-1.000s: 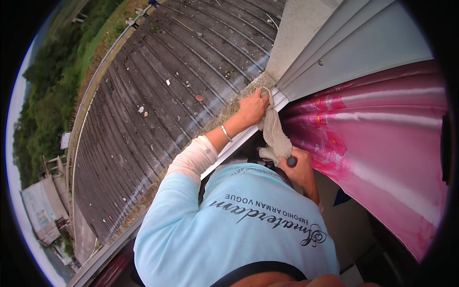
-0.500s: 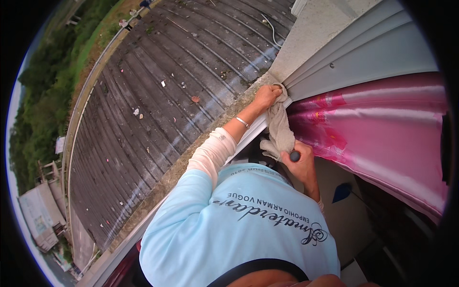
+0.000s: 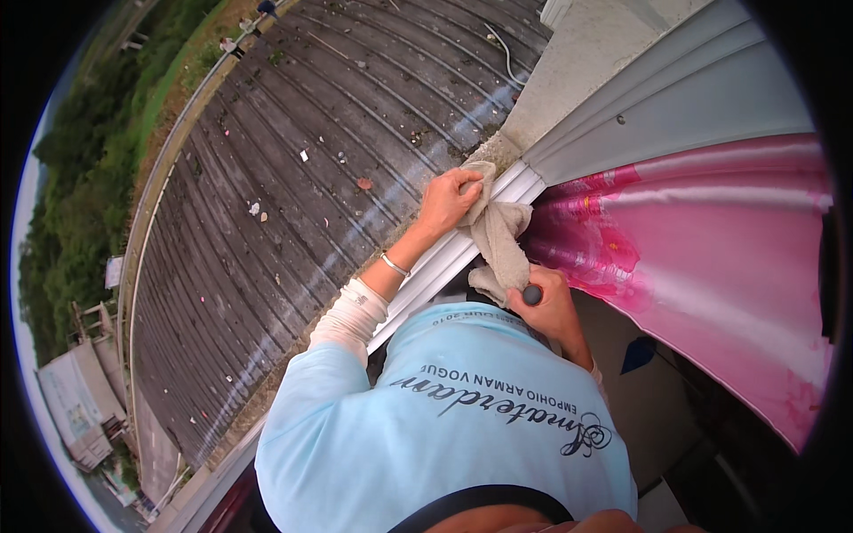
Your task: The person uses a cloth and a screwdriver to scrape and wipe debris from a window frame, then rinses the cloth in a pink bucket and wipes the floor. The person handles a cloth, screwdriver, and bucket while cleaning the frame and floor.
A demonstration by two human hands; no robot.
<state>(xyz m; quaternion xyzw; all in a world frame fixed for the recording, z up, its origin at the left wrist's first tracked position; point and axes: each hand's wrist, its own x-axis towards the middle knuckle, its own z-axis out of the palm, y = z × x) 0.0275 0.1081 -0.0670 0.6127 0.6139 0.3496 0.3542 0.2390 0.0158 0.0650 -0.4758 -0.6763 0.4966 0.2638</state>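
Note:
A beige rag (image 3: 500, 244) hangs over a white window frame (image 3: 437, 266), twisted between my two hands. My left hand (image 3: 449, 200), a silver bangle on its wrist, is closed on the rag's upper end at the outer side of the frame. On the inner side, close to my chest, my right hand (image 3: 553, 306) grips a dark handle (image 3: 532, 295) whose round end points up. The rag's lower end hangs against these fingers; whether they pinch it too I cannot tell. The rest of the handled tool is hidden.
Outside, below the frame, lies a ribbed grey roof (image 3: 293, 195) with scattered litter. A shiny pink curtain (image 3: 711, 258) hangs at the right, beneath a grey panel (image 3: 675, 98). A dark blue pointed thing (image 3: 637, 354) is lower right. People (image 3: 233, 46) stand far off.
My left hand has moved left and slightly down along the frame, drawing the rag's upper end outward. My right hand has shifted slightly left with the handle. More of the frame's corner shows.

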